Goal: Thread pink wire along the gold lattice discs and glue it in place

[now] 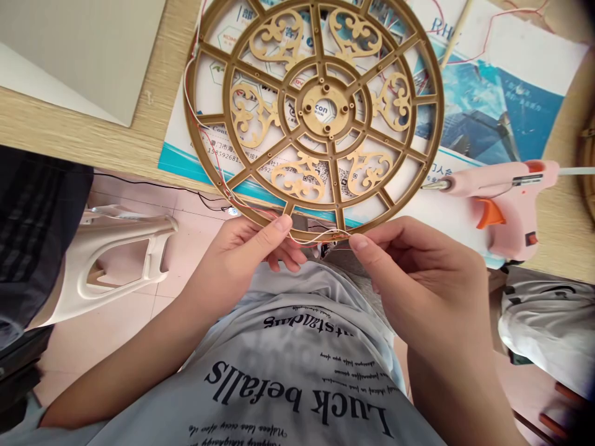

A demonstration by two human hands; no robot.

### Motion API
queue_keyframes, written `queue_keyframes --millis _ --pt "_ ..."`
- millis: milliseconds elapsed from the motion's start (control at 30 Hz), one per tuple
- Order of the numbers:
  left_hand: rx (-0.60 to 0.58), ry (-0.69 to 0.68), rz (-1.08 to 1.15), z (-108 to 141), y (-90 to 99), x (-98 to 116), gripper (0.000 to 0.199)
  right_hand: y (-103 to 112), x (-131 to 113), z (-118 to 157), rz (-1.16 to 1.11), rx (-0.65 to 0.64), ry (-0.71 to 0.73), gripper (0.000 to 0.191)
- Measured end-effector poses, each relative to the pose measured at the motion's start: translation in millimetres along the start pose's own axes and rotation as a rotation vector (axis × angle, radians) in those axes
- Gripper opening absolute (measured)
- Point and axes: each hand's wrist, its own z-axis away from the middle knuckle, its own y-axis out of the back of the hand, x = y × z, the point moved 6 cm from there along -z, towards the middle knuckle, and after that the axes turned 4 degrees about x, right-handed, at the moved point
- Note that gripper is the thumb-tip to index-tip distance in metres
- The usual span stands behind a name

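Note:
A round gold-coloured openwork frame (309,121) lies over printed sheets, its near rim overhanging the table's edge. Thin red and white wires (304,240) run along its left and near rim. My left hand (246,254) grips the near rim, thumb on top over the wires and fingers beneath. Just to the right, my right hand (423,272) pinches the wires against the rim between thumb and index finger. A pink glue gun (506,186) with an orange trigger lies on its side, its metal nozzle close to the frame's right rim.
A brochure (534,118) lies under the frame and glue gun on the wooden table (153,80). More red wire (487,37) and a thin stick (458,31) are at the back right. A grey-white panel (79,49) occupies the back left. A white plastic stool (116,248) stands below left.

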Motion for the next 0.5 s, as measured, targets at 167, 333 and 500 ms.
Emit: queue_keyframes --millis 167,333,500 --pt "-0.033 0.002 0.056 0 -1.6 -2 0.054 -4 -4 1 0.008 -0.001 -0.041 0.018" --pt "-0.058 0.003 0.1 0 -2.2 -3 0.053 3 -19 -1 0.209 0.04 0.216 0.005" --pt "-0.059 -0.002 0.079 -1 -0.9 -3 0.052 5 -39 -3 0.407 -0.101 0.546 0.01"
